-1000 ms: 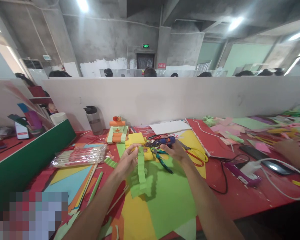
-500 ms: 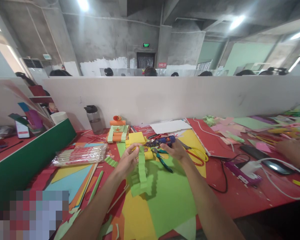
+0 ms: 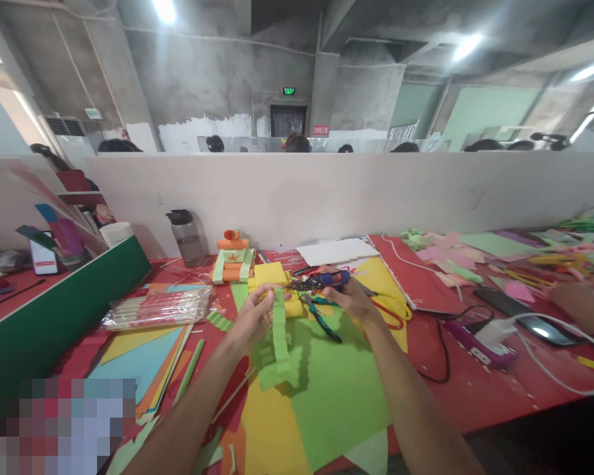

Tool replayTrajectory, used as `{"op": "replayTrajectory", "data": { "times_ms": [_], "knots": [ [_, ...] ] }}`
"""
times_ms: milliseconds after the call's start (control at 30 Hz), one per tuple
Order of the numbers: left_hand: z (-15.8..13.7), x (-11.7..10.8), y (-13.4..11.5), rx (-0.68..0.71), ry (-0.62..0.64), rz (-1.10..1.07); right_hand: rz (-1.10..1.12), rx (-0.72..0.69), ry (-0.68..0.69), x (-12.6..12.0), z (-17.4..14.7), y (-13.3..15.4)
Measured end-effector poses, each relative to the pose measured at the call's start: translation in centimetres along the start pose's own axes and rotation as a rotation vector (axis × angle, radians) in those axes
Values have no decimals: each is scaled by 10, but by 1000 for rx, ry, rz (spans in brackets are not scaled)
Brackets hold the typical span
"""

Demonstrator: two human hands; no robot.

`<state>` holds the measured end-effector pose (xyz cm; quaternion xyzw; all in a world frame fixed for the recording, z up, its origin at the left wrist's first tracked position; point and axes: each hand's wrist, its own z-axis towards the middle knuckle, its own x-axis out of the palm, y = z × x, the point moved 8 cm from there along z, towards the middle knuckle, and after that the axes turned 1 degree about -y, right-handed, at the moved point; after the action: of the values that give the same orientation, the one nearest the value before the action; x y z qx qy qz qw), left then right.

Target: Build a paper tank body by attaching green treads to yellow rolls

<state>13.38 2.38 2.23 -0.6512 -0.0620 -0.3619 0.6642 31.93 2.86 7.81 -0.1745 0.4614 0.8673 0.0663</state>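
Note:
My left hand (image 3: 250, 321) pinches the top of a zigzag-folded green paper strip (image 3: 279, 336), which hangs down over the green sheet (image 3: 336, 389). My right hand (image 3: 352, 300) grips a blue glue gun (image 3: 321, 280), its nozzle pointing left at the strip's top end, just in front of a yellow paper block (image 3: 270, 274). Teal-handled pliers (image 3: 319, 315) lie under my right hand.
An orange-and-green paper model (image 3: 232, 259) and a water bottle (image 3: 185, 237) stand at the back by the white partition (image 3: 327, 191). A bag of sticks (image 3: 156, 307) lies left. Red scissors (image 3: 389, 310), cables, a phone (image 3: 525, 316) and another person's hand (image 3: 574, 300) are right.
Almost nothing has changed. My hands hold the strip and glue gun in the same place; the other person's hand at the right has shifted slightly.

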Motion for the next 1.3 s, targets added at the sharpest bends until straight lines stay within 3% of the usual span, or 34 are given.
{"op": "replayTrajectory", "data": {
  "times_ms": [433, 1300],
  "knots": [
    [0, 0, 2, -18, 9, -19, -105, 2, -85, -7, 2, 1],
    [0, 1, 0, 0, -30, 22, -262, -79, -69, -3, 5, 5]
  ]
}}
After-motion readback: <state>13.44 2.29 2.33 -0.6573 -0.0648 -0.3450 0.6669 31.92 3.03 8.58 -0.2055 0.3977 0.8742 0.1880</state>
